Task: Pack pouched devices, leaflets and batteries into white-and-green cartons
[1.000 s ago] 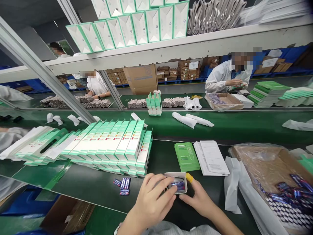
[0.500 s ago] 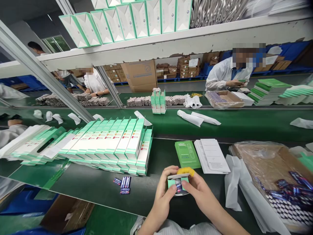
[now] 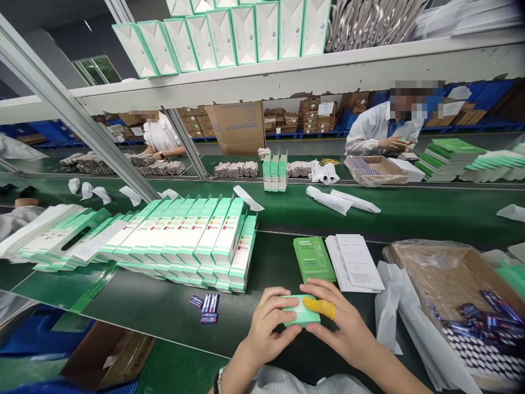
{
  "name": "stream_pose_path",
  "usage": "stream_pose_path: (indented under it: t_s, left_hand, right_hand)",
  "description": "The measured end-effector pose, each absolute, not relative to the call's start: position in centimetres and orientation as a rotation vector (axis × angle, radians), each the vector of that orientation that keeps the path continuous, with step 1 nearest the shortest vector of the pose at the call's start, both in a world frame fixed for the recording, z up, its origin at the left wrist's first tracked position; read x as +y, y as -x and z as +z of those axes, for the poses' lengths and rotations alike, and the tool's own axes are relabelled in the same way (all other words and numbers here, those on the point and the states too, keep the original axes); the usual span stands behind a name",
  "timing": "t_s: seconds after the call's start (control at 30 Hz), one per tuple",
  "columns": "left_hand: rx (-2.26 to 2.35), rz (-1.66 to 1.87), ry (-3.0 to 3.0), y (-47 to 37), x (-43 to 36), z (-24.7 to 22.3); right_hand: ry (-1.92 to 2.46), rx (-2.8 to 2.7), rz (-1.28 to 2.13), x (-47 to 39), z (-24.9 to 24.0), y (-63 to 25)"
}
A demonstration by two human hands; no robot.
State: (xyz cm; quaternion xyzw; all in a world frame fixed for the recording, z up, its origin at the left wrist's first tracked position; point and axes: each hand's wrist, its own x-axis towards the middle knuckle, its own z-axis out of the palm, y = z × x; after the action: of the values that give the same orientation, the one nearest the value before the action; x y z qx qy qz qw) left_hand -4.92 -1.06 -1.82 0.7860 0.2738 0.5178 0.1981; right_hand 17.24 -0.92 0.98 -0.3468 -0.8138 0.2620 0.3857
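Observation:
Between my two hands I hold a small green-and-white carton (image 3: 298,316), its green end face turned up towards me and closed. My left hand (image 3: 270,323) grips its left side with fingers over the top. My right hand (image 3: 334,317) holds the right side; a yellow finger cot (image 3: 324,307) covers its index finger, which lies across the carton's end. To the left several blue batteries (image 3: 209,306) lie on the dark table. Just beyond my hands are a stack of green booklets (image 3: 314,260) and a stack of white leaflets (image 3: 356,264).
Rows of green-and-white cartons (image 3: 192,227) stand at left. On the right sit white sleeves (image 3: 389,306) and a cardboard tray of batteries (image 3: 438,268). A green conveyor (image 3: 283,210) runs behind, under a loaded shelf (image 3: 262,76). Across it, a person (image 3: 381,128) works.
The carton's open end, with batteries showing inside, is now closed by its green flap. My right index finger has moved onto that end. Cartons on the conveyor have shifted right.

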Motion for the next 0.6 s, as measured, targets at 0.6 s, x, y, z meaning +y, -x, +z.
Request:
stream_pose_path:
  t_s: [0.6]
  left_hand:
    - [0.996, 1.345, -1.957, 3.9, -2.8, 3.1]
  right_hand:
    - [0.811, -2.18, 0.283, -1.5, 1.9, -16.8]
